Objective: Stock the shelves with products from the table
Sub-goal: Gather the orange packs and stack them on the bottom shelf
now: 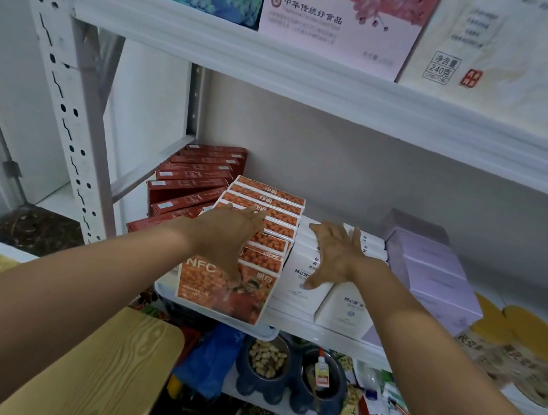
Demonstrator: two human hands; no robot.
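On the middle shelf (319, 333) stands a row of orange NFC boxes (224, 291), one behind the other. My left hand (228, 232) lies flat on top of this row, fingers spread, thumb down over the front box. Right of it stand white boxes (345, 307). My right hand (336, 253) rests open on top of them, holding nothing. A row of dark red boxes (189, 183) fills the shelf's left end, and lilac boxes (437, 272) stand at the right.
The upper shelf (284, 57) carries large flat packages just above my hands. Yellow-topped bags (522, 341) lie at the far right. The lower shelf holds blue bowls (263, 364) and mixed small goods. A wooden table corner (115, 360) sits at my lower left.
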